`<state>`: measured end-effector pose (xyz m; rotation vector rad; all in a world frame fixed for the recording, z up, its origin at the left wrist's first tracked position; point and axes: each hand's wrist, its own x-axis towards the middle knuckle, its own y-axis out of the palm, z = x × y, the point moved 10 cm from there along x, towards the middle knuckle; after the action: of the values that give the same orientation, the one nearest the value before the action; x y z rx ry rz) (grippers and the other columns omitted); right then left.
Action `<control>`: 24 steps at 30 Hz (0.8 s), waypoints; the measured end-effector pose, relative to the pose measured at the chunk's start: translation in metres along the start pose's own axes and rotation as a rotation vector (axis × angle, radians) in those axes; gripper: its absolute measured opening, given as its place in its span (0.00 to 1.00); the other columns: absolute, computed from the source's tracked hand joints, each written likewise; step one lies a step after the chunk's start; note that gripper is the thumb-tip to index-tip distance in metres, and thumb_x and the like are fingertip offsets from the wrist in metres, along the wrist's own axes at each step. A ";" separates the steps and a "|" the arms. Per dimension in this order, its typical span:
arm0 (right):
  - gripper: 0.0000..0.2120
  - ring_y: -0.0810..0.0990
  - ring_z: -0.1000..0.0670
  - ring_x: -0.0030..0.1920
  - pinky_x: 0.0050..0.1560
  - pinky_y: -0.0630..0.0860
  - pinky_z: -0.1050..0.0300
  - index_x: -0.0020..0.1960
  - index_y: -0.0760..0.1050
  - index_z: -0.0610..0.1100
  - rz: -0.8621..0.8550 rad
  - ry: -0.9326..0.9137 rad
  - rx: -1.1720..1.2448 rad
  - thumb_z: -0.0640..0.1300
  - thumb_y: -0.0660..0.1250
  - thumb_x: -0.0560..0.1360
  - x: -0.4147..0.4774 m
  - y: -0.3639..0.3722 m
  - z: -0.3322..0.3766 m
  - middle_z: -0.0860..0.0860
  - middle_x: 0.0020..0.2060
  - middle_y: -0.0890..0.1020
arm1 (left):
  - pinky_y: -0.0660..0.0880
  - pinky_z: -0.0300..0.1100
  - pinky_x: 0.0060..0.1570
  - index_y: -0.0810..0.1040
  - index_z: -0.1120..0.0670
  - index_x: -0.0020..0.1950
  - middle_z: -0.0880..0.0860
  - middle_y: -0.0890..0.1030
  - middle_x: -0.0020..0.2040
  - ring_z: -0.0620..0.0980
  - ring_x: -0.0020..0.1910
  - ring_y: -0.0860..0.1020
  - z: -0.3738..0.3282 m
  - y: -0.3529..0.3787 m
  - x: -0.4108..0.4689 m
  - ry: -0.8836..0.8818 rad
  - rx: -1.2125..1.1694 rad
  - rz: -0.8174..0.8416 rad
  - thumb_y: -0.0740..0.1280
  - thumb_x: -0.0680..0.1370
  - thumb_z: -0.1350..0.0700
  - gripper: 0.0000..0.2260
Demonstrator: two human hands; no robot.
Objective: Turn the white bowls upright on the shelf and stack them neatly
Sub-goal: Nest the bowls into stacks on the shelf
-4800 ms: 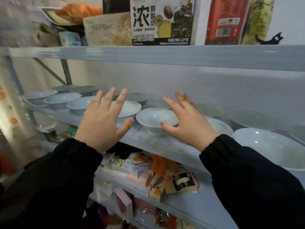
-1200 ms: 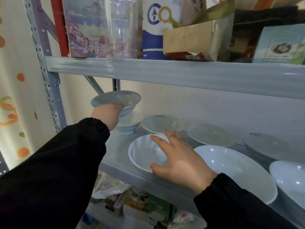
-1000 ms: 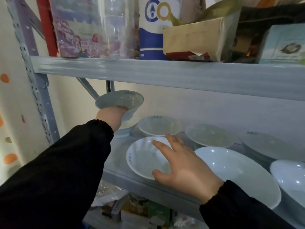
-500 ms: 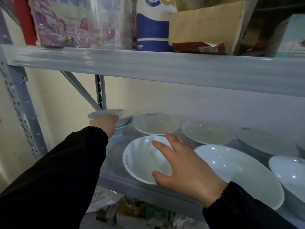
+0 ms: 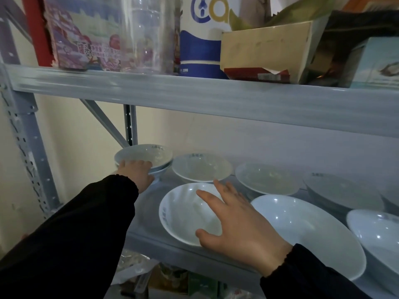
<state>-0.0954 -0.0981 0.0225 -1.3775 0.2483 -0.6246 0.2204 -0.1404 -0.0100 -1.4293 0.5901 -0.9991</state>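
left hand (image 5: 137,174) — grips stacked bowl (image 5: 149,154) | right hand (image 5: 241,225) — spread on front bowl (image 5: 182,214)

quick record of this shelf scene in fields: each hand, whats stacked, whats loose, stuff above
left hand: grips the near rim of the top bowl, back left corner
stack: top bowl nested in the lower bowl, both upright
right hand: open, fingers spread over the front bowl, thumb at its near rim
loose bowls: front bowl and large bowl side by side, upright, unstacked
shelf: grey metal
upper shelf: clear bottle, cardboard box
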 end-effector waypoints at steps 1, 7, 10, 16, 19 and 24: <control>0.38 0.38 0.51 0.80 0.77 0.43 0.52 0.78 0.43 0.65 -0.001 0.001 0.003 0.67 0.59 0.75 0.000 -0.001 -0.001 0.56 0.80 0.40 | 0.65 0.54 0.67 0.69 0.50 0.72 0.53 0.74 0.69 0.57 0.66 0.73 -0.002 -0.007 -0.006 0.010 -0.030 -0.043 0.60 0.80 0.43 0.23; 0.38 0.42 0.51 0.80 0.78 0.47 0.52 0.78 0.45 0.65 -0.033 0.005 0.009 0.67 0.60 0.74 -0.004 -0.004 -0.006 0.55 0.81 0.44 | 0.70 0.52 0.64 0.65 0.50 0.77 0.54 0.73 0.71 0.56 0.69 0.71 -0.026 -0.055 -0.067 0.092 -0.356 -0.202 0.61 0.80 0.42 0.27; 0.37 0.45 0.50 0.80 0.79 0.50 0.52 0.79 0.50 0.63 -0.061 -0.004 0.016 0.66 0.61 0.74 -0.005 -0.007 -0.009 0.54 0.81 0.50 | 0.72 0.49 0.61 0.69 0.49 0.74 0.51 0.76 0.67 0.53 0.66 0.73 -0.037 -0.079 -0.107 0.115 -0.428 -0.267 0.56 0.77 0.35 0.30; 0.33 0.65 0.54 0.73 0.70 0.67 0.55 0.76 0.63 0.58 -0.034 -0.115 -0.037 0.68 0.61 0.74 -0.006 0.005 0.004 0.59 0.72 0.70 | 0.74 0.45 0.54 0.74 0.46 0.70 0.49 0.81 0.61 0.52 0.60 0.76 -0.054 -0.098 -0.173 0.170 -0.410 -0.373 0.54 0.76 0.33 0.28; 0.25 0.76 0.52 0.62 0.58 0.75 0.54 0.71 0.70 0.56 0.108 -0.150 -0.144 0.63 0.62 0.76 -0.005 0.030 0.009 0.55 0.62 0.79 | 0.72 0.44 0.57 0.72 0.44 0.71 0.47 0.80 0.64 0.50 0.63 0.75 -0.057 -0.090 -0.187 0.169 -0.363 -0.330 0.52 0.76 0.32 0.29; 0.10 0.78 0.46 0.45 0.41 0.69 0.55 0.52 0.77 0.46 0.106 -0.263 -0.259 0.47 0.58 0.81 -0.003 0.047 0.018 0.49 0.44 0.81 | 0.72 0.45 0.58 0.71 0.45 0.71 0.46 0.80 0.62 0.49 0.62 0.75 -0.056 -0.083 -0.198 0.185 -0.348 -0.311 0.52 0.77 0.32 0.28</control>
<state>-0.0760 -0.0781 -0.0194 -1.6669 0.1935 -0.3252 0.0573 0.0074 0.0198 -1.7853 0.7160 -1.3315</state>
